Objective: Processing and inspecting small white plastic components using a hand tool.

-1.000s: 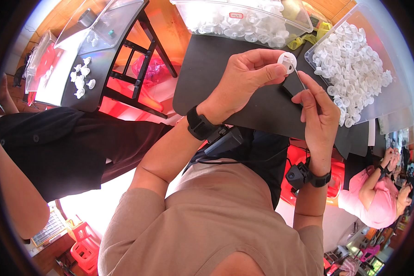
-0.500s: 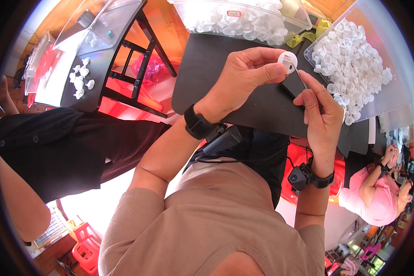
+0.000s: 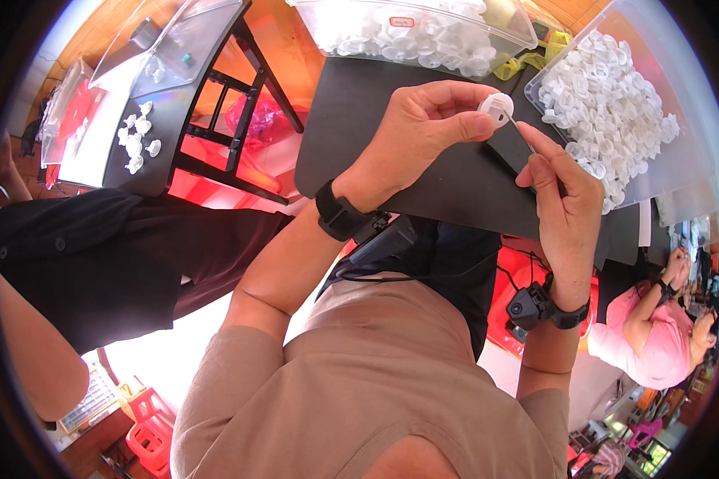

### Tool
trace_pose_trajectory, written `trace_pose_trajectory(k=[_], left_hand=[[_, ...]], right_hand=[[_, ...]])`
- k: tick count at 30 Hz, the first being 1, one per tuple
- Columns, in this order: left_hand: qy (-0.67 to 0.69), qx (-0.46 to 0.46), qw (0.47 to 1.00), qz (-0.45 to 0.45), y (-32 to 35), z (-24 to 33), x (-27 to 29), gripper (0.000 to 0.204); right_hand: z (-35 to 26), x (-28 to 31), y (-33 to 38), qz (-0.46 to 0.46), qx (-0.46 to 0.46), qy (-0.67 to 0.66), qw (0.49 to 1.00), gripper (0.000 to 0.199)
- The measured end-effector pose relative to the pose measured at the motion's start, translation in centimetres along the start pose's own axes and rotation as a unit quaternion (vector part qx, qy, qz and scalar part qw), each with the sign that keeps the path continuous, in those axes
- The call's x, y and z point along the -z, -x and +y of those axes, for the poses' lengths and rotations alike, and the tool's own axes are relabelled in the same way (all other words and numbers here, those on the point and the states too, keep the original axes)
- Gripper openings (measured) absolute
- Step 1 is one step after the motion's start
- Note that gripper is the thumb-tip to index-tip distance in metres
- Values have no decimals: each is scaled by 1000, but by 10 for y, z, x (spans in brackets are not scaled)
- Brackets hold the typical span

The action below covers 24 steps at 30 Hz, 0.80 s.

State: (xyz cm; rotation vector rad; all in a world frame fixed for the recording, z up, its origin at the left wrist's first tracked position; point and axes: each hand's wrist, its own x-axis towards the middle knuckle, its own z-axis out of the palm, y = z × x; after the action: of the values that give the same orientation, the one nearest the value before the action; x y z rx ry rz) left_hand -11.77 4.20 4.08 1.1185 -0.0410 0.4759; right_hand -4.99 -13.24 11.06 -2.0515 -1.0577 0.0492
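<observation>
Between thumb and fingers, my left hand (image 3: 439,124) pinches a small round white plastic part (image 3: 499,107) above the dark table (image 3: 367,100). The part has a raised rim and a slot in its face. My right hand (image 3: 563,184) is closed on a thin metal tool (image 3: 519,131), whose tip meets or nearly meets the right side of the part. What kind of tool it is, I cannot make out. Just below the two hands lies a flat black object (image 3: 510,156) on the table, partly covered by my right fingers.
A clear bin (image 3: 527,36) of white plastic parts stands at the table's far edge. Another clear bin (image 3: 671,180) heaped with similar parts (image 3: 607,104) is at the right. Several white pieces (image 3: 136,144) lie on a side table at the left. People sit on both sides.
The round part has turned slightly in my left fingers and now faces differently. My right hand has shifted a little to the right and downward, still holding the tool against or near the part.
</observation>
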Motion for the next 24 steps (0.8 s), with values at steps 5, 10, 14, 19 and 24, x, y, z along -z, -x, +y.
trace_pose_trajectory(k=[5, 10, 14, 19, 24], left_hand=[[0, -6, 1000, 2, 0, 1, -1, 34], [-7, -3, 1000, 5, 1, 3, -1, 34], [-3, -6, 1000, -2, 1, 4, -1, 34], [150, 12, 989, 2, 1, -3, -9, 35], [171, 16, 985, 1, 2, -3, -10, 36]], right_hand=[[-1, -4, 2, 19, 31, 21, 999, 30], [-1, -4, 3, 32, 73, 57, 995, 39], [0, -8, 2, 51, 103, 52, 992, 43], [2, -12, 4, 79, 119, 71, 987, 42], [0, -11, 5, 94, 127, 95, 983, 39]])
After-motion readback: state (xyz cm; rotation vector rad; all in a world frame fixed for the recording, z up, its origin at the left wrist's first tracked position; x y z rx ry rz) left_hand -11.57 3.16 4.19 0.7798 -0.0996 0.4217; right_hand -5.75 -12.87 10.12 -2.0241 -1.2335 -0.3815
